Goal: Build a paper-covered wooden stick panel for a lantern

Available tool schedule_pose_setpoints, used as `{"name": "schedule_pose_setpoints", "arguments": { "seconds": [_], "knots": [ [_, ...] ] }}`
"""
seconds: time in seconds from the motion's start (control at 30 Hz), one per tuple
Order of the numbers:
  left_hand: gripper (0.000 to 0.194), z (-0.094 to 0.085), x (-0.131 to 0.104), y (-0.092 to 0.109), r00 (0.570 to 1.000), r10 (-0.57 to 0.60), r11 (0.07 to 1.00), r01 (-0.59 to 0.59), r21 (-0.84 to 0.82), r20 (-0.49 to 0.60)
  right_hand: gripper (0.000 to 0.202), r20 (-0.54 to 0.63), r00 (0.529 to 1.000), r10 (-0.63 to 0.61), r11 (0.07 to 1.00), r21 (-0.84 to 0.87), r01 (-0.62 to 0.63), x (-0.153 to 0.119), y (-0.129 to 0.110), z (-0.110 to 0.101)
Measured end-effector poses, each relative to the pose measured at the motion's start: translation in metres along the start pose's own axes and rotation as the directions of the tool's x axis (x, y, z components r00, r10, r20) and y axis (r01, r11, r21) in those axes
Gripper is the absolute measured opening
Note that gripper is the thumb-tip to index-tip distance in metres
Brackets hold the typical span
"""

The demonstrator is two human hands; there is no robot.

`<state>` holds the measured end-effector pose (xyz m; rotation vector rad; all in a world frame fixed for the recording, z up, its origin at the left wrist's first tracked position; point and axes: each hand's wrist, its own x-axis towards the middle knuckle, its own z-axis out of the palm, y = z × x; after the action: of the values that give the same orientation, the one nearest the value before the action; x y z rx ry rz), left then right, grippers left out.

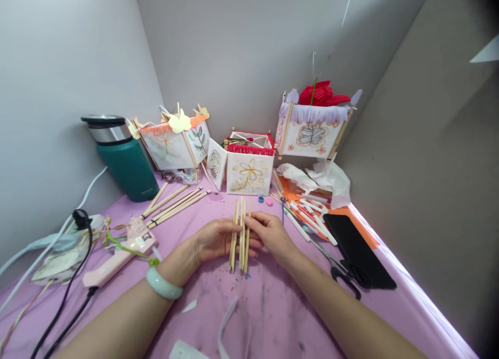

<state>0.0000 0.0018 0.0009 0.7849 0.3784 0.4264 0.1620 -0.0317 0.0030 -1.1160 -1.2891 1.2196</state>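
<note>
Several thin wooden sticks stand nearly upright side by side between my two hands, above the purple tablecloth. My left hand is closed on them from the left, with its fingers partly behind the sticks. From the right, my right hand pinches them with thumb and fingers. Just beyond the sticks sits a small box of white panels with a yellow flower drawing and a red ruffled rim. A loose white panel with a round drawing leans at its left side.
At left are a pink glue gun, cables, bundled sticks and a teal bottle. Decorated lanterns stand behind. Markers, scissors and a black phone lie right. Paper scraps lie in front.
</note>
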Motion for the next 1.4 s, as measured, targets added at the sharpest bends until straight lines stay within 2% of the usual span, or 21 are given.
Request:
{"name": "schedule_pose_setpoints", "arguments": {
  "seconds": [0.1,0.27,0.4,0.47,0.53,0.57,0.63,0.67,0.73,0.83,0.9,0.97,1.0,1.07,1.13,1.17,1.2,1.27,1.3,1.37,1.4],
  "knots": [
    [0.024,-0.001,0.001,-0.002,0.999,0.010,1.000,-0.009,0.026,-0.041,0.026,-0.035,0.999,-0.037,0.999,-0.038,0.036,0.002,0.001,-0.002],
    [0.021,-0.004,0.005,-0.005,0.983,0.064,0.996,-0.053,0.069,-0.170,0.027,-0.207,0.977,-0.057,0.998,-0.021,0.054,0.005,-0.001,-0.010],
    [0.019,0.000,0.008,-0.005,0.907,0.235,0.942,-0.124,0.311,-0.349,0.035,-0.263,0.964,-0.027,0.998,0.050,0.042,0.005,-0.001,-0.015],
    [0.021,0.006,0.008,-0.006,0.881,0.279,0.910,-0.115,0.399,-0.383,0.038,-0.261,0.965,-0.020,0.996,0.083,0.043,0.005,0.000,-0.013],
    [0.024,0.016,0.009,-0.007,0.874,0.303,0.840,-0.057,0.539,-0.380,0.039,-0.265,0.964,-0.020,0.994,0.101,0.048,0.005,0.001,-0.010],
    [0.024,0.021,0.009,-0.006,0.869,0.320,0.767,-0.004,0.642,-0.377,0.040,-0.266,0.964,-0.021,0.993,0.106,0.050,0.004,0.003,-0.007],
    [0.023,0.028,0.006,0.001,0.844,0.375,0.563,0.121,0.818,-0.383,0.040,-0.255,0.967,-0.020,0.993,0.108,0.049,0.003,0.007,-0.004],
    [0.023,0.029,0.003,0.007,0.820,0.416,0.462,0.182,0.868,-0.393,0.041,-0.242,0.970,-0.018,0.993,0.107,0.045,0.003,0.009,-0.002],
    [0.022,0.025,-0.008,0.029,0.743,0.511,0.349,0.279,0.895,-0.431,0.042,-0.200,0.980,-0.023,0.997,0.069,0.037,0.002,0.016,-0.001],
    [0.015,0.007,-0.034,0.071,0.574,0.663,0.189,0.493,0.849,-0.480,0.042,-0.131,0.990,-0.044,0.999,-0.028,0.040,0.001,0.026,-0.001],
    [0.013,-0.006,-0.050,0.093,0.483,0.711,0.122,0.631,0.767,-0.510,0.040,-0.094,0.994,-0.055,0.996,-0.074,0.049,0.001,0.031,-0.002],
    [0.013,-0.013,-0.061,0.101,0.420,0.741,0.074,0.723,0.686,-0.523,0.036,-0.056,0.996,-0.062,0.992,-0.111,0.056,0.000,0.033,-0.002],
    [0.015,-0.014,-0.064,0.099,0.412,0.750,0.047,0.747,0.663,-0.517,0.034,-0.030,0.997,-0.066,0.989,-0.134,0.062,-0.002,0.032,-0.003],
    [0.021,-0.008,-0.068,0.087,0.454,0.744,-0.019,0.749,0.663,-0.491,0.030,0.032,0.997,-0.066,0.982,-0.173,0.071,-0.008,0.025,-0.003],
    [0.025,0.004,-0.070,0.067,0.546,0.696,-0.079,0.703,0.707,-0.466,0.027,0.150,0.985,-0.083,0.969,-0.217,0.115,-0.022,0.012,-0.002],
    [0.025,0.010,-0.072,0.057,0.594,0.663,-0.097,0.672,0.735,-0.456,0.027,0.237,0.966,-0.100,0.957,-0.242,0.159,-0.033,0.004,0.001],
    [0.028,0.016,-0.073,0.046,0.642,0.624,-0.104,0.633,0.767,-0.445,0.029,0.378,0.915,-0.143,0.921,-0.288,0.263,-0.047,-0.004,0.004],
    [0.032,0.026,-0.078,0.028,0.695,0.577,-0.094,0.578,0.810,-0.429,0.047,0.644,0.740,-0.193,0.774,-0.364,0.519,-0.078,-0.014,0.014],
    [0.033,0.030,-0.082,0.021,0.708,0.562,-0.080,0.560,0.824,-0.427,0.055,0.688,0.692,-0.220,0.678,-0.402,0.615,-0.094,-0.015,0.020],
    [0.030,0.035,-0.090,0.008,0.722,0.534,-0.031,0.537,0.843,-0.440,0.046,0.705,0.661,-0.255,0.475,-0.504,0.721,-0.120,-0.009,0.032],
    [0.028,0.037,-0.096,0.003,0.731,0.513,-0.015,0.532,0.847,-0.450,0.034,0.694,0.671,-0.259,0.415,-0.548,0.727,-0.130,-0.003,0.036]
  ]
}}
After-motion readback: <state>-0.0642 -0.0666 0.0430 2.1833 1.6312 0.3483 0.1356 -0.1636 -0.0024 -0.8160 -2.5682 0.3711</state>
